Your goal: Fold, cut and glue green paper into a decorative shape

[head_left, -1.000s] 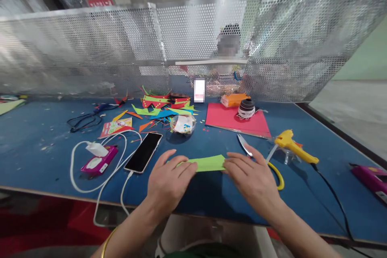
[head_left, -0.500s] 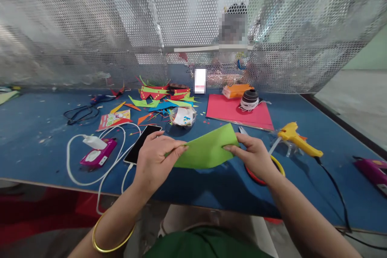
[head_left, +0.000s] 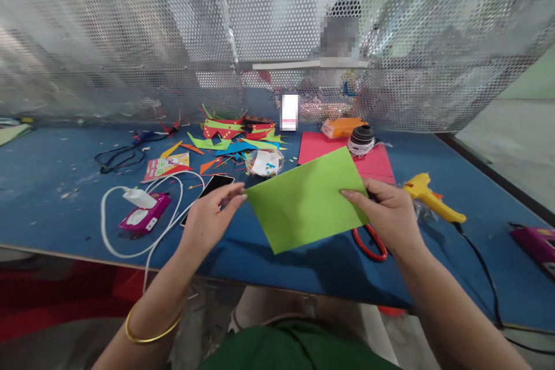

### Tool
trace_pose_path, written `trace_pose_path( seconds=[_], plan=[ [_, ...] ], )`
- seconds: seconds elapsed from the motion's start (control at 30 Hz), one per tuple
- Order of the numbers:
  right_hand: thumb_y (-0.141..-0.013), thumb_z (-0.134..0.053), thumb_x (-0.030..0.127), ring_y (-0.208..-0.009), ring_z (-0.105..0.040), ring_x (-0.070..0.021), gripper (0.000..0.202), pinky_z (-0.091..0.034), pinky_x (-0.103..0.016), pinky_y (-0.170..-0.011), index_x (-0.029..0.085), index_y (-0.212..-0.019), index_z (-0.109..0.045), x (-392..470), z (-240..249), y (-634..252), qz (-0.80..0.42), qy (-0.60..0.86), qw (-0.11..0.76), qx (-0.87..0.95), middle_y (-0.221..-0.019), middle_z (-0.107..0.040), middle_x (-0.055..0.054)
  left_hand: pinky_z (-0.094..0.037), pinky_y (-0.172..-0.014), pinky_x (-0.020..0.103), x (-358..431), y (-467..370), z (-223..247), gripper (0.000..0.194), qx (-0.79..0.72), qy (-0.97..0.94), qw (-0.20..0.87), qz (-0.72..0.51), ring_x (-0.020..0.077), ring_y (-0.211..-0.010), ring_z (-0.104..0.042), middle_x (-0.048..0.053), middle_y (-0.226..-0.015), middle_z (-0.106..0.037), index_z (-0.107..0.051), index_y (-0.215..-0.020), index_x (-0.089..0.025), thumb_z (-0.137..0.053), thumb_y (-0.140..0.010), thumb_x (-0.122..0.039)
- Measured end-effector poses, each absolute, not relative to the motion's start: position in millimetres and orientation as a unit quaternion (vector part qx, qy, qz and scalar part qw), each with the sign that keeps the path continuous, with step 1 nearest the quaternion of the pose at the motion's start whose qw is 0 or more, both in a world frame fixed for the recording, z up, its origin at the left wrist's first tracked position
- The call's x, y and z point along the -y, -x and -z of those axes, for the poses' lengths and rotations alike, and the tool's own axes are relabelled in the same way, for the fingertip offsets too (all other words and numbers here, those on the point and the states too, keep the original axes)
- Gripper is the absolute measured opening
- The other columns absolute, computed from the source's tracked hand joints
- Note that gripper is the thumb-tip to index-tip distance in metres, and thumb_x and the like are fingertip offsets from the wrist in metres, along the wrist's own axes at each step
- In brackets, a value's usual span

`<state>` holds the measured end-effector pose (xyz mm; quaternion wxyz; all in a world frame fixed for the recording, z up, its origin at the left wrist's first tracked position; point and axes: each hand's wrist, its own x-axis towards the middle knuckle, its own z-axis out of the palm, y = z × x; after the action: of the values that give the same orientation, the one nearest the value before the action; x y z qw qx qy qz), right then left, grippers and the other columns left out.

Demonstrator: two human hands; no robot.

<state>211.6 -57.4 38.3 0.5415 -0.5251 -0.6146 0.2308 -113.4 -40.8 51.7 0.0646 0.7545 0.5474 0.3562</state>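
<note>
A flat green sheet (head_left: 307, 202) hangs tilted above the front of the blue table. My right hand (head_left: 390, 214) grips its right edge, thumb on top and fingers behind. At the sheet's upper left corner, my left hand (head_left: 212, 214) pinches the tip between thumb and fingers. Red-handled scissors (head_left: 370, 244) lie partly hidden beneath the sheet and my right hand. Under my left hand is a dark phone (head_left: 219, 184), partly covered. A round dish (head_left: 264, 163) with small blue bits stands just behind the sheet.
Red and green paper masks (head_left: 223, 129) lie at the back among scraps. A red sheet (head_left: 312, 144) bears a black spool (head_left: 361, 140). A yellow glue gun (head_left: 433, 196) with a cord is right; a purple box (head_left: 147, 214) and white cable are left. A perforated metal screen (head_left: 286, 17) stands behind.
The green sheet has been opened out flat and raised, showing more of its face. My left hand has shifted left to its corner, and my right hand has moved slightly right.
</note>
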Motion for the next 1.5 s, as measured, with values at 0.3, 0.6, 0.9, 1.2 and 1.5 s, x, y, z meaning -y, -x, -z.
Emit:
trace_pose_path(
  seconds=[0.3,0.6,0.9,1.2,1.5],
  plan=[
    [-0.091,-0.061,0.011,-0.078,-0.070,-0.0148,0.018,-0.049,-0.032,-0.080,0.023,-0.100,-0.071,86,-38,-206,0.246,0.285,0.391,0.840,-0.087,-0.078,-0.001,-0.053,-0.105,0.032,62,69,-48,0.034,-0.301,-0.882,-0.047,-0.361,0.0181,-0.120,-0.066,0.006,-0.125,-0.072,-0.066,-0.126,-0.021,-0.053,-0.096,-0.012],
    [-0.094,-0.051,0.009,-0.114,-0.068,-0.0261,0.030,-0.049,-0.042,-0.099,0.010,-0.120,-0.067,128,26,-202,0.083,0.422,0.267,0.862,-0.118,-0.075,-0.012,-0.060,-0.095,0.033,97,82,11,0.032,-0.306,-0.917,-0.029,-0.255,0.0210,-0.112,-0.071,0.005,-0.116,-0.076,-0.070,-0.116,-0.015,-0.050,-0.093,-0.008],
    [-0.096,-0.052,0.010,-0.113,-0.069,-0.0259,0.026,-0.053,-0.044,-0.095,0.012,-0.115,-0.069,139,37,-202,0.031,0.455,0.265,0.850,-0.121,-0.074,-0.009,-0.062,-0.076,0.037,97,89,22,0.024,-0.320,-0.920,-0.012,-0.228,0.0248,-0.108,-0.072,0.005,-0.113,-0.077,-0.072,-0.113,-0.016,-0.053,-0.098,-0.020],
    [-0.094,-0.058,0.010,-0.106,-0.072,-0.0219,0.020,-0.057,-0.038,-0.088,0.020,-0.104,-0.072,138,35,-199,-0.060,0.503,0.358,0.784,-0.104,-0.079,-0.004,-0.061,-0.086,0.035,97,89,25,0.008,-0.376,-0.869,0.061,-0.316,0.0219,-0.097,-0.075,0.005,-0.094,-0.080,-0.075,-0.092,-0.016,-0.068,-0.089,-0.014],
    [-0.093,-0.063,0.019,-0.097,-0.074,-0.0212,0.008,-0.056,-0.036,-0.085,0.021,-0.094,-0.071,140,33,-194,-0.078,0.553,0.384,0.735,-0.091,-0.078,-0.003,-0.059,-0.084,0.031,94,79,20,0.005,-0.450,-0.811,0.132,-0.350,0.0175,-0.087,-0.074,0.002,-0.085,-0.078,-0.072,-0.081,-0.019,-0.073,-0.086,-0.018]
  ],
)
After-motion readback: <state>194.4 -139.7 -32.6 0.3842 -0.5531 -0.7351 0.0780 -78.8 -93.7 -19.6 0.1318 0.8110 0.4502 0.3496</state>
